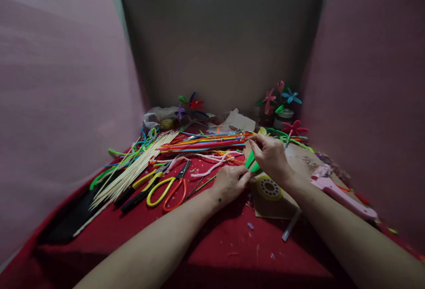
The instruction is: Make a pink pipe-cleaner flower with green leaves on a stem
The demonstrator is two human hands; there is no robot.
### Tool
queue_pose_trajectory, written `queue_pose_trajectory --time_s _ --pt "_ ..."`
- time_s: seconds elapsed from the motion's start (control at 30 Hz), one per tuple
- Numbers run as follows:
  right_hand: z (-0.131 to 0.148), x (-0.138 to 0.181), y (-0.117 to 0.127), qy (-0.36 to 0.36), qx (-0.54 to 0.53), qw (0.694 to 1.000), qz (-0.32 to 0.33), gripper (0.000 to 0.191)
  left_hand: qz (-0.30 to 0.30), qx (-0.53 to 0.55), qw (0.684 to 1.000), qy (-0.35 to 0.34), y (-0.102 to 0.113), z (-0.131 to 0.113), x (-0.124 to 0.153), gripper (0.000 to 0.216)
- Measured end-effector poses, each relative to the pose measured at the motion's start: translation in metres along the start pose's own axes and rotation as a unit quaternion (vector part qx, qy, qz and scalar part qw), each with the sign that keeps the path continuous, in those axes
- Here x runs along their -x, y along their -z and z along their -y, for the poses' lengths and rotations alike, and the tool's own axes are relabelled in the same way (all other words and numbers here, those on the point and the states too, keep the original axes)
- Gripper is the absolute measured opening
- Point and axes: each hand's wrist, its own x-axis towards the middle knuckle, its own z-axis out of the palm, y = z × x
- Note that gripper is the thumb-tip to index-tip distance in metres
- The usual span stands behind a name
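Observation:
Both my hands meet over the red cloth near the middle. My left hand (229, 183) is closed, its fingertips pinching the lower end of a green strip (250, 160). My right hand (270, 155) is closed too, fingers curled around the upper part of the same green strip. Just below the hands lies a piece of brown cardboard (270, 205) carrying a yellow tape roll (268, 188). What exactly the green strip is made of I cannot make out.
Yellow and orange scissors (168, 189), utility knives (139, 189), a bundle of wooden skewers (133, 169) and several coloured straws (202, 143) lie left and behind. A pink glue gun (335, 191) rests at right. Finished flowers (282, 98) stand at the back by pink walls.

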Motion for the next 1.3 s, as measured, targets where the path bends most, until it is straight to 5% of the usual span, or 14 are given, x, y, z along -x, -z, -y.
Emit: queue_pose_trajectory --time_s 0.13,0.23,0.37,0.6,0.83,0.97,1.13,1.3 --pt "-0.009 0.018 -0.005 0.094 -0.018 0.995 -0.022 0.018 -0.084 0.14 0.985 0.063 0.021 0.005 -0.013 0.026" --pt "-0.014 0.025 -0.006 0.133 -0.023 0.991 -0.021 0.016 -0.164 0.27 0.936 0.156 0.046 0.012 -0.023 0.018" --pt "-0.012 0.028 -0.006 0.149 -0.041 0.988 0.0 0.016 -0.178 0.323 0.91 0.191 0.073 0.02 -0.028 0.019" --pt "-0.002 0.033 -0.004 0.172 -0.073 0.982 0.04 0.019 -0.136 0.153 0.959 0.197 0.111 0.032 -0.024 0.018" --pt "0.003 0.038 -0.006 0.192 -0.108 0.974 0.043 0.014 -0.24 0.04 0.939 0.244 0.193 0.081 -0.039 0.012" --pt "0.002 0.041 -0.007 0.196 -0.117 0.972 0.053 0.013 -0.24 0.002 0.919 0.314 0.223 0.119 -0.043 0.019" --pt "0.002 0.042 -0.008 0.209 -0.112 0.97 0.049 0.013 -0.184 -0.027 0.91 0.371 0.233 0.159 -0.047 0.033" --pt "0.005 0.044 -0.006 0.216 -0.11 0.969 0.053 0.016 -0.139 -0.065 0.925 0.348 0.219 0.186 -0.072 0.031"
